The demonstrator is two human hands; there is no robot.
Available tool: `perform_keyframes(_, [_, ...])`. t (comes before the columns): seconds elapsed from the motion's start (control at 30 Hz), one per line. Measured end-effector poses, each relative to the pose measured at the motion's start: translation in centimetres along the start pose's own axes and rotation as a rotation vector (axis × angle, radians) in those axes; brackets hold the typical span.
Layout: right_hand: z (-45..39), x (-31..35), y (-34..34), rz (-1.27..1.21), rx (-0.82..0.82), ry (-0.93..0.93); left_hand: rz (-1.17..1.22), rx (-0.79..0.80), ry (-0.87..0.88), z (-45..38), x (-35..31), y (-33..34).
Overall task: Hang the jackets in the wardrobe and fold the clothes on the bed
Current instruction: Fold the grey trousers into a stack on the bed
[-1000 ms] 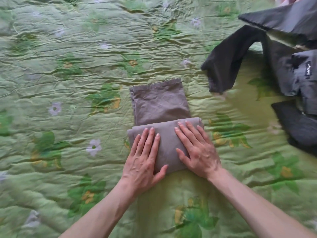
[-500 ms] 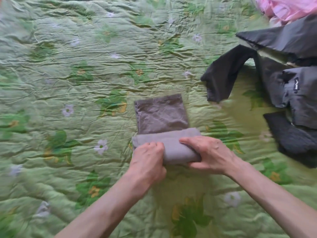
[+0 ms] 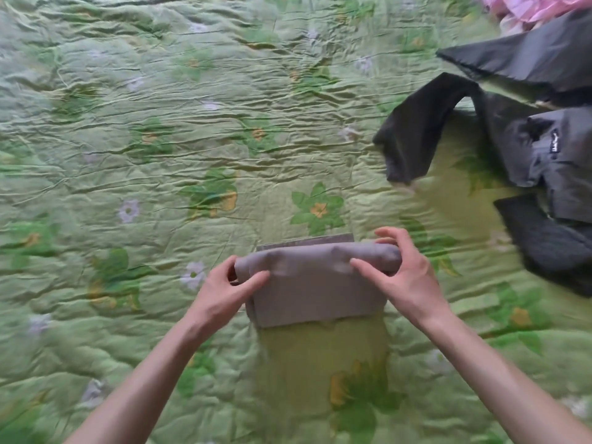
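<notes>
Rolled farther since before, the grey garment [image 3: 315, 280] lies crosswise between both hands — left hand [image 3: 221, 293] and right hand [image 3: 405, 270] pinch its ends, equally near.

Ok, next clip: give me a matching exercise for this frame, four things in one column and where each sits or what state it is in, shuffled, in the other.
Things:
1. grey folded garment
2. dark jacket
3. pink cloth
4. bedspread

Places or states:
A. bunched at the top right corner
B. green, flowered, wrinkled, under everything
C. spread unfolded along the right edge
D. gripped at both ends by the left hand and right hand

Pairs: 1-D, 2-C, 3-A, 4-B
</notes>
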State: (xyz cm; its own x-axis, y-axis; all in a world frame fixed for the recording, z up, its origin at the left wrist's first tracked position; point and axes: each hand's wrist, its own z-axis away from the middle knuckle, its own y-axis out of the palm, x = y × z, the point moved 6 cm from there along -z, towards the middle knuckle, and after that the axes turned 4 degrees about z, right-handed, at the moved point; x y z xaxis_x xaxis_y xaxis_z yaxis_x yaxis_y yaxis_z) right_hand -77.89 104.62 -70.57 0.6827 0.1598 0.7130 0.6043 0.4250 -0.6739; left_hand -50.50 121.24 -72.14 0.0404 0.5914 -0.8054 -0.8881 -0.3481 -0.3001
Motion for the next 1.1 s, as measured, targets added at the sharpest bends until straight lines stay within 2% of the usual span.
perform_keyframes(0.1, [0.0, -1.5, 3.3, 0.01, -0.033, -0.006, 0.056, -0.153, -0.031, 0.0, 2.4, 1.0])
perform_keyframes(0.17, [-0.2, -2.2, 5.4, 0.2, -0.062, -0.052, -0.023, -0.228, -0.04, -0.2, 3.4, 2.1])
perform_keyframes(0.27, [-0.6, -2.1, 6.9, 0.53, -0.166, -0.178, -0.12, -0.248, -0.086, -0.5, 3.9, 3.8])
perform_keyframes(0.37, [-1.2, -2.5, 8.3, 0.514, -0.151, -0.239, -0.227, -0.263, -0.154, -1.3, 3.1, 4.4])
perform_keyframes(0.47, [-2.3, -3.5, 8.8, 0.501, -0.13, -0.226, -0.054, -0.239, -0.256, -2.6, 3.0, 4.2])
perform_keyframes(0.57, [-3.9, -3.8, 8.8, 0.477, -0.092, -0.228, -0.006, -0.203, -0.285, -4.0, 2.7, 3.7])
perform_keyframes(0.73, [-4.4, -4.4, 8.6, 0.186, -0.065, -0.204, 0.317, -0.045, -0.273, -3.9, 2.6, 4.0])
perform_keyframes(0.87, [-3.6, -4.8, 7.7, -0.097, -0.102, -0.075, 0.515, -0.048, -0.226, -2.5, 2.1, 5.1])
perform_keyframes(1.0, [-2.7, -4.2, 5.9, -0.476, 0.018, 0.146, 0.655, -0.063, -0.13, 0.0, -0.1, 5.4])
perform_keyframes(1.1, [-1.0, -2.9, 4.6, -0.683, 0.143, 0.278, 0.672, -0.054, -0.067, 3.3, -3.1, 4.8])
